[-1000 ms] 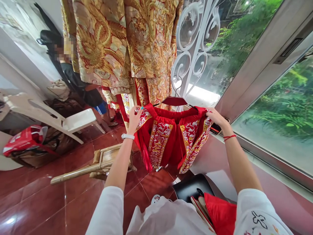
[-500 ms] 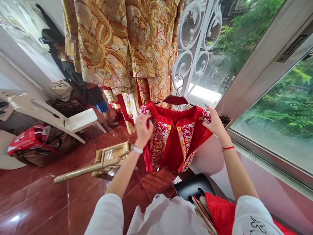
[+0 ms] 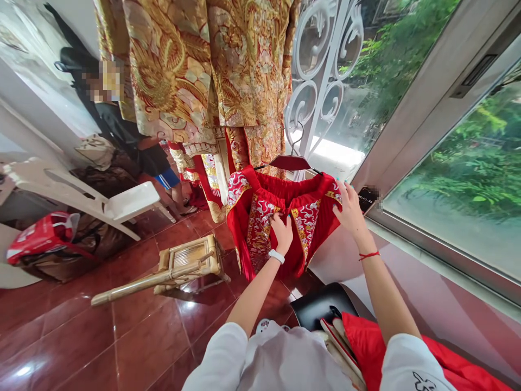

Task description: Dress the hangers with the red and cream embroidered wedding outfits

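A red garment (image 3: pixel 252 239) with gathered top and white-and-gold embroidered panels hangs from a dark hanger (image 3: pixel 290 162) in front of me. Against the middle of its front, just below the gathered edge, lies my left hand (image 3: pixel 281 234), thumb and fingers apart. My right hand (image 3: pixel 351 213) touches the embroidered strap on the right side, its fingers stretched out and spread. Beyond the hanger, gold embroidered robes (image 3: pixel 171 70) hang higher up. My left wrist has a white band, my right wrist a thin red cord.
A bamboo stool (image 3: pixel 189 258) stands on the red tiled floor, left of my arms. Farther left are a white chair (image 3: pixel 134 202) and a red bag (image 3: pixel 40 236). A black seat (image 3: pixel 321 304) with red cloth (image 3: pixel 368 347) lies below right. A phone (image 3: pixel 367 199) leans by the window.
My left hand has moved right, from the garment's left strap to its front middle. My right hand's fingers have spread, and the right side of the garment is drawn outward less.
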`<action>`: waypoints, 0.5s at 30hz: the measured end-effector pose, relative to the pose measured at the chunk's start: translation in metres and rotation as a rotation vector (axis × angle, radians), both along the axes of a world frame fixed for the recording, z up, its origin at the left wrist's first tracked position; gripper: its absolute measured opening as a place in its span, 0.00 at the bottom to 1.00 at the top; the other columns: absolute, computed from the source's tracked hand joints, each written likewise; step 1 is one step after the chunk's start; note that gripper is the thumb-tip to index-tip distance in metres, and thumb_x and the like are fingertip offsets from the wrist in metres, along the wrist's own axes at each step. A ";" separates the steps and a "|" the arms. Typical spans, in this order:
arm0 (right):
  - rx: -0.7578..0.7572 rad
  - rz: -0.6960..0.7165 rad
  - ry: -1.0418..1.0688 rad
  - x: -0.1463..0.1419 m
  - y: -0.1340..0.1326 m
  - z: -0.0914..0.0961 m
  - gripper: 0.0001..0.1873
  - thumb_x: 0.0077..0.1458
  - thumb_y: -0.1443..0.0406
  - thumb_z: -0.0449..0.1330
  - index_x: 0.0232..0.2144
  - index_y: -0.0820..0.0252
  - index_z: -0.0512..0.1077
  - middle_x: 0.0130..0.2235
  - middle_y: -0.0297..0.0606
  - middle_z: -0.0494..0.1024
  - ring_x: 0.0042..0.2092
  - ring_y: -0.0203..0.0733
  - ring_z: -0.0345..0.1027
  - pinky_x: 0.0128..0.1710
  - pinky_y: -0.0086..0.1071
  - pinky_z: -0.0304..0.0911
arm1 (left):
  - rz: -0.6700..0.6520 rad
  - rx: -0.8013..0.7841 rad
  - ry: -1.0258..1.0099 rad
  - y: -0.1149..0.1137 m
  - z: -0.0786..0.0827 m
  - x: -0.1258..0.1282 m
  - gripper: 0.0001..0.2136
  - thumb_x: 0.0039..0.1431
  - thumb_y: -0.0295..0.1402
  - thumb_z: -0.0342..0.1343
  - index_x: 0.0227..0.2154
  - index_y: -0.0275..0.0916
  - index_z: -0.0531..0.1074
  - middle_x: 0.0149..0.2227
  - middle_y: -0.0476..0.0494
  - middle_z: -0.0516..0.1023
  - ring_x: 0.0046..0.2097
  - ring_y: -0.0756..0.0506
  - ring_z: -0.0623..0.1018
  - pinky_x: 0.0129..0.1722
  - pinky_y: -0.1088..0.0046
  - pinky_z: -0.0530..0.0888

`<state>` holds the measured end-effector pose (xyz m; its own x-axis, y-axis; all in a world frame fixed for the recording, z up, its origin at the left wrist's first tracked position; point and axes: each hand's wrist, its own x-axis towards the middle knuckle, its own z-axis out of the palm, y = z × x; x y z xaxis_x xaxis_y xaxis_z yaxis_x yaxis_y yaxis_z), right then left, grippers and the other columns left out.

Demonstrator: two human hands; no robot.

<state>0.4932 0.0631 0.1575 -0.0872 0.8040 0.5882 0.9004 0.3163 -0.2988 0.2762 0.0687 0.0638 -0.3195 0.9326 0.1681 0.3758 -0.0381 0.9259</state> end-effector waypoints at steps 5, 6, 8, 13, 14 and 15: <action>0.082 -0.012 0.078 -0.024 -0.029 -0.015 0.36 0.56 0.71 0.51 0.67 0.52 0.56 0.69 0.46 0.52 0.72 0.54 0.42 0.69 0.59 0.50 | -0.027 -0.038 -0.090 -0.004 0.001 0.001 0.07 0.65 0.30 0.50 0.44 0.40 0.65 0.50 0.33 0.72 0.55 0.37 0.73 0.59 0.55 0.66; 0.094 -0.020 0.098 -0.028 -0.034 -0.015 0.35 0.56 0.71 0.51 0.66 0.52 0.57 0.69 0.46 0.52 0.72 0.54 0.42 0.69 0.59 0.50 | -0.050 -0.051 -0.128 -0.004 0.002 0.001 0.04 0.65 0.30 0.49 0.41 0.40 0.66 0.50 0.33 0.71 0.56 0.37 0.72 0.60 0.54 0.64; 0.133 -0.044 0.158 -0.037 -0.044 -0.016 0.32 0.57 0.70 0.50 0.64 0.52 0.59 0.67 0.46 0.55 0.71 0.55 0.46 0.69 0.58 0.51 | -0.099 -0.058 -0.208 -0.008 0.003 -0.001 0.04 0.66 0.29 0.47 0.36 0.42 0.65 0.50 0.34 0.71 0.57 0.37 0.72 0.62 0.54 0.62; 0.150 -0.086 0.400 -0.064 -0.073 -0.028 0.20 0.60 0.64 0.50 0.54 0.46 0.66 0.60 0.50 0.65 0.67 0.58 0.55 0.69 0.56 0.52 | -0.301 -0.064 -0.397 -0.056 -0.006 -0.008 0.10 0.72 0.37 0.40 0.34 0.46 0.62 0.43 0.40 0.74 0.43 0.45 0.80 0.48 0.64 0.74; 0.087 -0.076 0.482 -0.071 -0.077 -0.032 0.17 0.60 0.62 0.51 0.51 0.46 0.67 0.58 0.50 0.67 0.66 0.60 0.56 0.68 0.58 0.52 | -0.329 -0.075 -0.436 -0.071 -0.010 -0.009 0.12 0.72 0.43 0.39 0.34 0.46 0.61 0.40 0.43 0.74 0.38 0.46 0.81 0.43 0.64 0.76; 0.006 -0.053 0.566 -0.079 -0.080 -0.037 0.14 0.60 0.60 0.52 0.48 0.46 0.68 0.56 0.49 0.70 0.64 0.61 0.59 0.67 0.59 0.53 | -0.344 -0.086 -0.466 -0.086 -0.014 -0.009 0.15 0.71 0.48 0.39 0.33 0.46 0.60 0.36 0.45 0.73 0.32 0.47 0.80 0.38 0.65 0.76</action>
<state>0.4139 -0.0172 0.1205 0.2835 0.7951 0.5361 0.6153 0.2780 -0.7376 0.2667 -0.0173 0.0498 -0.0179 0.9998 0.0012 -0.0922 -0.0028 0.9957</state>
